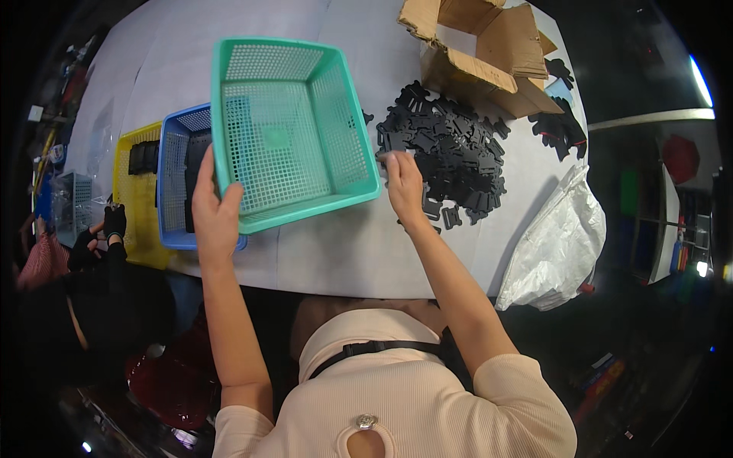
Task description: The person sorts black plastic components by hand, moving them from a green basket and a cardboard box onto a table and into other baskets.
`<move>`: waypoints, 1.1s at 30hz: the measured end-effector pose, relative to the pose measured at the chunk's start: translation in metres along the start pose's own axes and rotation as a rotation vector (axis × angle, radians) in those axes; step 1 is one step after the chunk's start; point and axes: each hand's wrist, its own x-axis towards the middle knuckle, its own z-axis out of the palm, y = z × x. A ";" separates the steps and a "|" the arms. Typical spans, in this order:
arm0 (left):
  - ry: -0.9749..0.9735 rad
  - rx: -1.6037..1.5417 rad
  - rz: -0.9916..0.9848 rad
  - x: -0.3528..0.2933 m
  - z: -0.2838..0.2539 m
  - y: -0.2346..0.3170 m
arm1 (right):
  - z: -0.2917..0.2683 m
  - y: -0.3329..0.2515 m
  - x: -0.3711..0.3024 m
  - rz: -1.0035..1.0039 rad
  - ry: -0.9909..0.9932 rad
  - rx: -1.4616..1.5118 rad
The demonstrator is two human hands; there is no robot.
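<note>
Head view, left hand: the left hand (216,202) is clasped on the side of the green basket (343,122), thumb over the rim and the other fingers along the outside.
Head view, right hand: the right hand (405,183) has its thumb and fingertips drawn close together, just beside the basket's right rim and at the near left edge of the black pieces (450,145); I cannot tell whether a piece is pinched between them.
Green basket: tilted, its open top toward the camera, in front of the person and left of the pile; blue shows through its mesh.
Black pieces: flat, notched plastic parts in a loose heap on the white table (343,259), some apart at the near edge.
Blue basket: the blue basket (172,191) has dark parts in it; the green one hides its right part from view.
Yellow basket: the yellow basket (145,233), left of the blue one, also has dark parts in it.
Cardboard box: the cardboard box (473,69) stands with flaps open at the far side of the heap, blocking the view behind it.
White bag: the crumpled white bag (553,244) lies at the table's right edge.
Co-worker: a dark-gloved hand (114,221) is just beside the yellow basket.
</note>
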 end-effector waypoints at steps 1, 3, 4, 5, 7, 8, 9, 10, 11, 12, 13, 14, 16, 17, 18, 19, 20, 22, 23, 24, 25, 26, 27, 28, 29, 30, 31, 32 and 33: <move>0.026 0.014 0.054 0.000 -0.002 0.001 | 0.000 -0.008 0.021 -0.111 0.041 -0.231; 0.085 -0.038 0.042 0.000 0.002 0.005 | 0.014 0.009 0.064 -0.493 0.092 -0.722; 0.127 -0.059 0.041 0.000 0.000 0.006 | 0.022 0.015 0.078 -0.517 0.012 -0.809; 0.118 -0.094 0.016 0.001 -0.002 0.004 | 0.028 0.021 0.089 -0.537 -0.067 -0.897; 0.105 -0.151 -0.047 0.001 -0.014 -0.001 | 0.034 0.025 0.092 -0.559 -0.199 -0.966; 0.070 -0.115 -0.025 0.000 -0.013 -0.004 | 0.025 0.032 0.089 -0.559 -0.241 -0.955; 0.074 -0.092 -0.033 -0.004 -0.012 -0.010 | 0.018 0.036 0.085 -0.565 -0.294 -0.940; 0.071 -0.073 -0.044 -0.008 -0.006 -0.020 | 0.009 0.044 0.079 -0.595 -0.250 -0.947; 0.066 -0.055 -0.055 -0.013 0.000 -0.028 | 0.002 0.052 0.073 -0.593 -0.238 -0.934; 0.057 -0.033 -0.092 -0.018 0.006 -0.033 | -0.009 0.052 0.067 -0.591 -0.219 -0.926; 0.043 -0.003 -0.107 -0.024 0.009 -0.041 | -0.018 0.051 0.062 -0.594 -0.203 -0.918; 0.030 0.026 -0.123 -0.030 0.011 -0.049 | -0.028 0.048 0.057 -0.626 -0.227 -0.954; -0.004 0.091 -0.142 -0.041 0.016 -0.065 | -0.043 0.054 0.053 -0.655 -0.261 -0.952; 0.000 0.132 -0.130 -0.045 0.018 -0.073 | -0.049 0.057 0.051 -0.670 -0.278 -0.949; -0.001 0.176 -0.119 -0.048 0.021 -0.080 | -0.053 0.059 0.050 -0.680 -0.289 -0.947; -0.002 0.219 -0.107 -0.052 0.024 -0.084 | -0.057 0.059 0.049 -0.688 -0.289 -0.946; -0.003 0.308 -0.099 -0.055 0.026 -0.085 | -0.060 0.062 0.048 -0.702 -0.290 -0.927; 0.057 0.598 -0.035 -0.058 0.028 -0.091 | -0.066 0.059 0.047 -0.729 -0.290 -0.906; 0.085 0.740 0.002 -0.060 0.031 -0.093 | -0.071 0.057 0.043 -0.716 -0.258 -0.891; 0.140 0.866 0.067 -0.063 0.033 -0.092 | -0.072 0.051 0.040 -0.707 -0.238 -0.868; 0.193 0.991 0.135 -0.065 0.035 -0.089 | -0.074 0.046 0.037 -0.697 -0.217 -0.847; 0.244 1.114 0.206 -0.068 0.039 -0.084 | -0.079 0.045 0.033 -0.723 -0.106 -0.790; 0.262 1.050 0.272 -0.071 0.043 -0.078 | -0.079 0.042 0.023 -0.613 -0.131 -0.787; 0.276 0.979 0.342 -0.074 0.055 -0.070 | -0.083 0.040 0.007 -0.498 -0.150 -0.789; 0.289 0.907 0.411 -0.079 0.071 -0.065 | -0.086 0.040 -0.011 -0.383 -0.169 -0.790; 0.155 0.763 0.402 -0.090 0.093 -0.069 | -0.083 0.042 -0.029 -0.440 -0.116 -0.810; 0.031 0.627 0.391 -0.101 0.117 -0.069 | -0.076 0.039 -0.043 -0.396 -0.151 -0.832; -0.095 0.490 0.407 -0.107 0.154 -0.045 | -0.071 0.049 -0.053 -0.403 -0.098 -0.835; -0.179 0.305 0.373 -0.110 0.187 -0.046 | -0.067 0.055 -0.059 -0.412 -0.046 -0.835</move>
